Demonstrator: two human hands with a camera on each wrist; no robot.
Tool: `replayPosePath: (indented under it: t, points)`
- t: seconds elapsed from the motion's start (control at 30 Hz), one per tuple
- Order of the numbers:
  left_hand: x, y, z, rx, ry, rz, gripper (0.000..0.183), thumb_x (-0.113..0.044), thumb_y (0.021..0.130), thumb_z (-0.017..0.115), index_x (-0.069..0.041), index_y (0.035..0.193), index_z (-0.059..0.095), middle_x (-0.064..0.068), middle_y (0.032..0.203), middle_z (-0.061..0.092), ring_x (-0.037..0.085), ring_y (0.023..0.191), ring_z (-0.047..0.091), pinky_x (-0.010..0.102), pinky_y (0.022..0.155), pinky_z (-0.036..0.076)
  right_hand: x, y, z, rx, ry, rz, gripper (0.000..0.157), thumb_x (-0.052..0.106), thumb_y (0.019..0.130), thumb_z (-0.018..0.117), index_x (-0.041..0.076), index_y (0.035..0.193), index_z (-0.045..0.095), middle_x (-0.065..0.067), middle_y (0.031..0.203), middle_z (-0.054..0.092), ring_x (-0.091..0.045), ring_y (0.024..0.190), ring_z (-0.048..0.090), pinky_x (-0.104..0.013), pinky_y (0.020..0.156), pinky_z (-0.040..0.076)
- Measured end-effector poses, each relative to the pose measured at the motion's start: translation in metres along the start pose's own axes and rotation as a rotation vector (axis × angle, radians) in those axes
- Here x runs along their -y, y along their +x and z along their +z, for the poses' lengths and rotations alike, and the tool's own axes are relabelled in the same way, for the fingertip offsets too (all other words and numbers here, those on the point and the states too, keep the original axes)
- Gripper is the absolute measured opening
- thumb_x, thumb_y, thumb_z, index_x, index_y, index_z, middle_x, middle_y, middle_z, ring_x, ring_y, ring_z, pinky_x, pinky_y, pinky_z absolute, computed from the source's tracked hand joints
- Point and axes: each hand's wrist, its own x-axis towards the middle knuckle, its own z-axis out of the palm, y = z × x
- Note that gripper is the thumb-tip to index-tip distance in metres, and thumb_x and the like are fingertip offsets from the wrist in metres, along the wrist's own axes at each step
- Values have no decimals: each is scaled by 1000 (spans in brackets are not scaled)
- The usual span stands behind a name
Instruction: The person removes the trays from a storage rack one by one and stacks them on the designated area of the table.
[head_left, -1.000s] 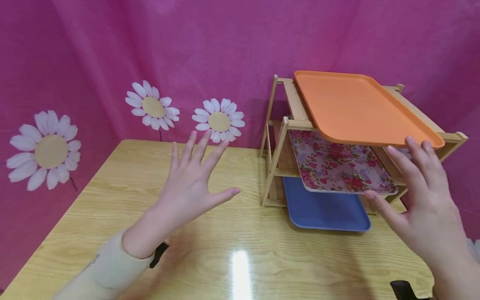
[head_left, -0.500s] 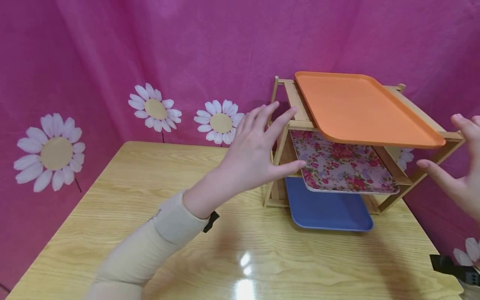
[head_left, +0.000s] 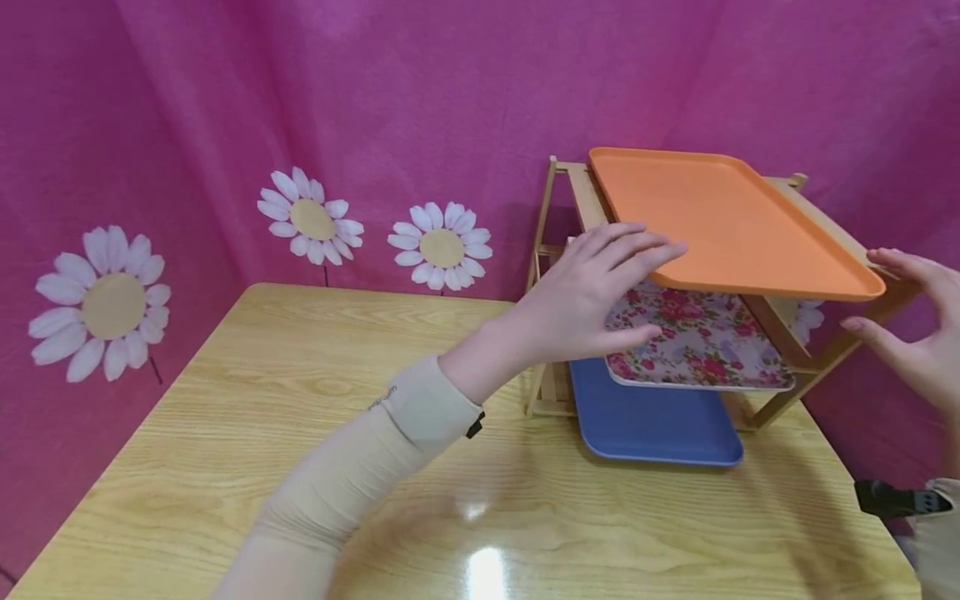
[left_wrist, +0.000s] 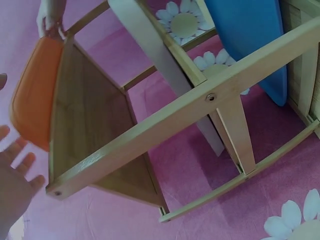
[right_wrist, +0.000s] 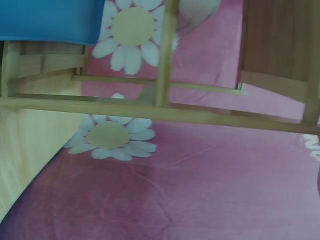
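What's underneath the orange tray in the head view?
A floral tray, then a blue tray, in the wooden rack. The orange tray and left hand hide part of the floral one; the blue one's back is covered.

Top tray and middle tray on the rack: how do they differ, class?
The top tray is plain orange; the middle tray bears a floral print. In the head view, the top tray's surface shows mostly whole, while the middle tray is partly hidden beneath it. Both have rounded front corners.

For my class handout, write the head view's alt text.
A person's open left grip and right grip flank the front of an orange tray atop a wooden rack. Below it lie a floral tray and, lowest, a blue tray.
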Motion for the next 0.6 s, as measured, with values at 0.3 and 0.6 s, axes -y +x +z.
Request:
replayPosePath:
  t: [0.3, 0.6]
  points:
    - [-1, 7, 10, -72, 82, 105, 41, -34, 89, 58, -13, 124, 60, 0, 114, 59, 18, 114, 46, 28, 108, 27, -12, 0, 11, -88, -115, 26, 75, 56, 69, 77, -4, 112, 65, 34, 115, 52, 11, 114, 39, -20, 103, 23]
    - [8, -1, 7, -199, 178, 113, 20, -28, 92, 60, -15, 106, 65, -1, 100, 61, 19, 105, 52, 31, 100, 35, -11, 7, 34, -288, -179, 13, 59, 47, 73, 71, -7, 97, 69, 29, 108, 55, 11, 104, 36, -26, 101, 20]
